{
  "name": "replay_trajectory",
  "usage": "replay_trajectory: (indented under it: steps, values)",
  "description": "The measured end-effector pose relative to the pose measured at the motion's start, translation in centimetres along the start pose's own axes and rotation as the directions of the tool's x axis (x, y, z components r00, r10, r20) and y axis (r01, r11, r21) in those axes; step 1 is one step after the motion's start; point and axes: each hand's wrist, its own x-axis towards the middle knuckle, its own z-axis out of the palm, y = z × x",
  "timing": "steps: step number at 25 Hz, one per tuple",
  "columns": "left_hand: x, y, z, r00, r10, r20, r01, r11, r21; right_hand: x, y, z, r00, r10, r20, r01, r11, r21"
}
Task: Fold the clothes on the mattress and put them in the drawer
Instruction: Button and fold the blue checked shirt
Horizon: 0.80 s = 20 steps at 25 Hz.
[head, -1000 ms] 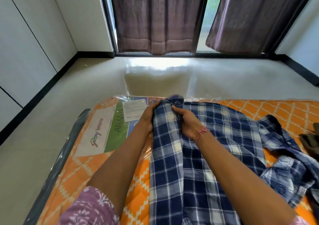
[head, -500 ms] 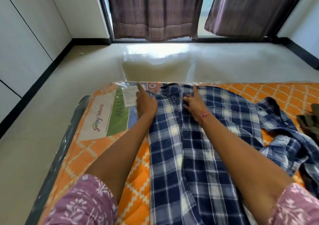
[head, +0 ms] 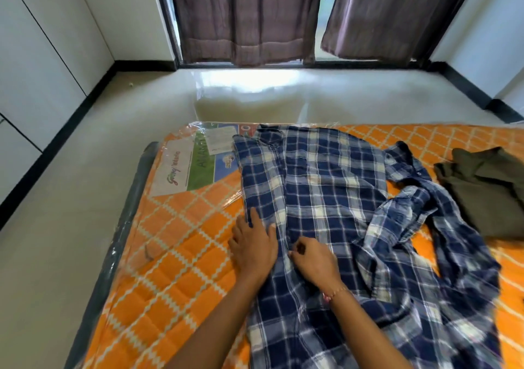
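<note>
A blue and white plaid shirt (head: 326,187) lies spread out, collar at the far end, on an orange patterned mattress (head: 175,244) still in plastic wrap. Its right sleeve is bunched up beside it. My left hand (head: 253,245) rests flat with fingers apart on the shirt's left edge, about halfway down. My right hand (head: 313,261) sits on the shirt's front strip with fingers curled, pinching the fabric. An olive green garment (head: 487,190) lies crumpled at the right of the mattress.
The mattress lies on a pale glossy floor (head: 85,170). White cupboard doors (head: 34,65) line the left wall. Dark curtains (head: 246,14) hang over a window at the far end. A paper label (head: 181,167) covers the mattress's far left corner.
Both hands let go of the collar and slid down the shirt toward me, from the collar to mid-length. The shirt now lies flatter. The camera tilted down.
</note>
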Motion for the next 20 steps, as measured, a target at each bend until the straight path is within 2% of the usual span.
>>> replay_trajectory:
  steps: [1,3,5,8,10,11,12,13,14,15,16,17,18,20]
  values:
    - [-0.9,0.1,0.1,1.000,-0.017,-0.019,0.017,0.999,0.034,-0.4,0.0,-0.1,0.998,0.022,-0.059,-0.020,0.999,0.048]
    - [-2.4,0.0,0.6,1.000,-0.006,-0.013,0.007,0.996,0.088,-1.8,0.5,0.1,0.951,0.108,-0.290,-0.060,0.984,0.169]
    - [-3.5,-0.6,1.1,0.997,0.026,0.068,-0.036,0.989,0.142,-3.4,1.6,0.4,0.888,0.132,-0.440,-0.074,0.986,0.147]
    - [-3.4,-1.0,0.1,0.986,0.011,0.167,-0.020,0.998,0.052,-4.7,2.9,1.5,0.929,-0.010,-0.369,-0.021,0.997,-0.080]
    - [-4.1,-0.8,-0.9,0.991,-0.043,0.125,0.056,0.993,-0.108,-5.6,3.5,1.9,0.949,-0.133,-0.286,0.052,0.960,-0.275]
    - [-5.1,-0.7,-0.9,0.993,-0.033,0.109,0.047,0.990,-0.132,-6.1,3.8,2.1,0.956,-0.199,-0.215,0.105,0.919,-0.380]
    - [-6.8,-1.0,-0.5,0.994,0.009,0.113,0.000,0.997,-0.075,-6.9,4.5,2.4,0.959,-0.242,-0.146,0.153,0.879,-0.452]
    - [-8.9,-1.4,0.3,0.991,0.056,0.125,-0.058,0.998,0.012,-7.8,5.2,2.7,0.964,-0.240,-0.116,0.162,0.874,-0.459]
    - [-10.9,-2.0,1.0,0.990,0.084,0.111,-0.092,0.994,0.063,-8.9,6.1,2.9,0.961,-0.221,-0.163,0.136,0.898,-0.418]
    - [-12.6,-2.7,1.3,0.995,0.085,0.061,-0.090,0.992,0.089,-10.1,6.7,3.0,0.938,-0.210,-0.277,0.106,0.931,-0.348]
    - [-14.0,-3.3,1.4,0.999,0.045,0.004,-0.045,0.997,0.058,-11.3,7.2,3.1,0.893,-0.222,-0.393,0.111,0.952,-0.286]
    - [-15.3,-3.8,1.4,0.999,-0.019,-0.030,0.019,1.000,-0.013,-12.7,7.5,3.2,0.854,-0.271,-0.444,0.165,0.951,-0.263]
    - [-16.5,-4.1,1.3,0.996,-0.077,-0.044,0.073,0.994,-0.081,-13.9,7.8,3.7,0.835,-0.353,-0.422,0.247,0.926,-0.286]
    - [-19.1,-4.6,1.6,0.997,-0.073,-0.011,0.073,0.996,-0.061,-16.2,8.6,5.5,0.833,-0.506,-0.221,0.388,0.821,-0.418]
